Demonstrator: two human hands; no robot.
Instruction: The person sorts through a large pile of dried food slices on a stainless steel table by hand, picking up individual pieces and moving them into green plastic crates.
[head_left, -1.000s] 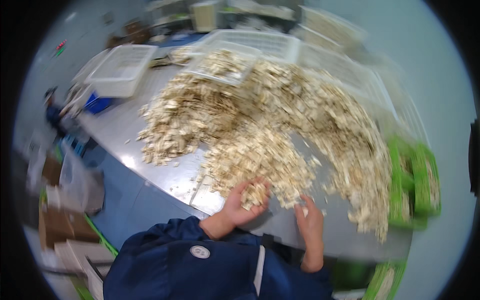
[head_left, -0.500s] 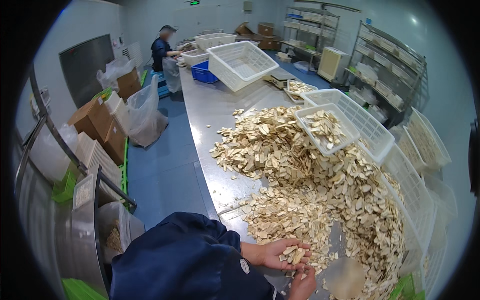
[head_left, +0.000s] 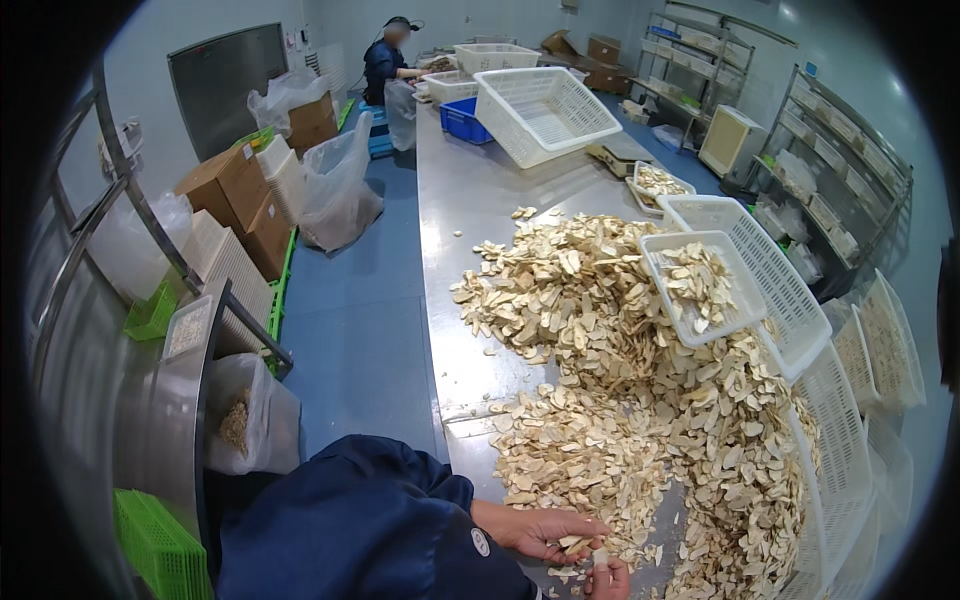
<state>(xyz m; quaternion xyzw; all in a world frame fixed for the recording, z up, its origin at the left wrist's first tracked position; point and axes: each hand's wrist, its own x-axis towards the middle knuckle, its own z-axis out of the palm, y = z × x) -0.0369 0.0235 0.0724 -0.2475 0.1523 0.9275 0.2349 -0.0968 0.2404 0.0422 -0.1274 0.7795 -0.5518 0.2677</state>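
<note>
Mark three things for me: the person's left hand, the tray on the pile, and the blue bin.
Left hand (head_left: 548,528): head view, back of the hand.
Tray (head_left: 743,284): head view, bare floor beside its slices.
Blue bin (head_left: 463,126): head view, outer wall.

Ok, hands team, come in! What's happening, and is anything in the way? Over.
Left hand cupping pale slices. Right hand close beside, grip unclear. Slice heap just ahead; white tray farther off, not blocking.

R hand (head_left: 607,581) pt. cut off, btm edge.
</note>
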